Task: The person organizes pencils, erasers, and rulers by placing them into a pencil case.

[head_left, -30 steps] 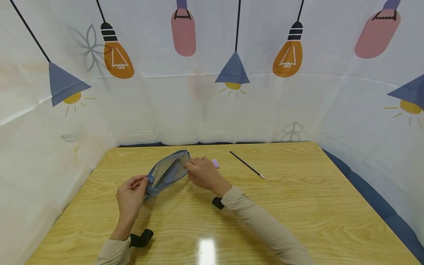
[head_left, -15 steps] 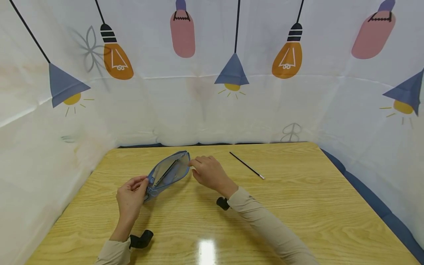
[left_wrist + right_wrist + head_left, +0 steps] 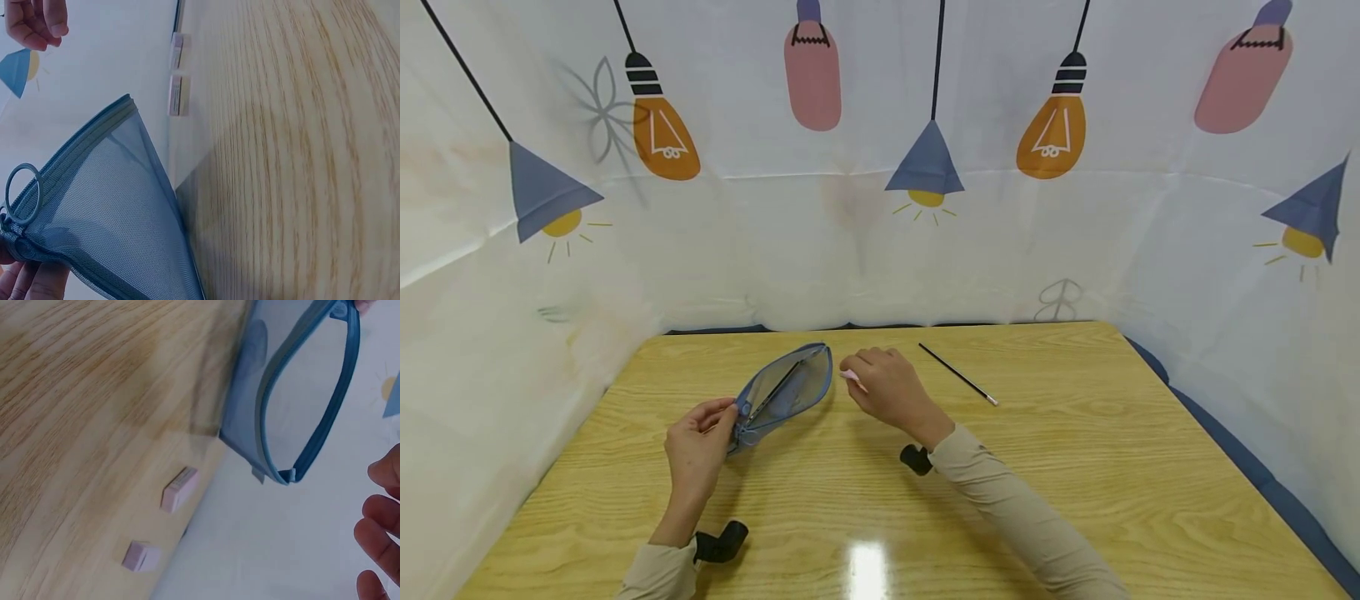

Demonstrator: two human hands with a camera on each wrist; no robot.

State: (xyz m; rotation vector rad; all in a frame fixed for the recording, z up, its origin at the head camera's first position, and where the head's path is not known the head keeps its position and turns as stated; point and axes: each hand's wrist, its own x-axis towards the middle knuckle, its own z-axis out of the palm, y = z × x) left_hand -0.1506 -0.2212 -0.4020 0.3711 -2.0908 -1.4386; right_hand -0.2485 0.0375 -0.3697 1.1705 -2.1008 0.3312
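My left hand [image 3: 694, 446] pinches the near end of a blue mesh zipper pouch [image 3: 790, 407], whose mouth gapes open. A dark pencil [image 3: 775, 390] lies slantwise inside it. In the left wrist view a ring zipper pull [image 3: 24, 194] hangs by the gripping fingers. My right hand [image 3: 891, 390] is just right of the pouch, fingers loosely bent and holding nothing in the right wrist view. Two pink erasers lie on the table there, one eraser [image 3: 179, 489] nearer the pouch, the other eraser [image 3: 141, 556] farther off. From the head, a bit of pink [image 3: 850, 376] shows at the right fingertips.
A black pencil with a white end [image 3: 958, 374] lies on the wooden table [image 3: 1112, 467], right of my right hand. A white curtain with printed lamps [image 3: 850, 242] stands behind the table. Black wrist mounts [image 3: 721, 542] stick out from both sleeves.
My right hand has let go of the pouch's far rim and drawn back to the right. The left hand and pouch stay nearly still.
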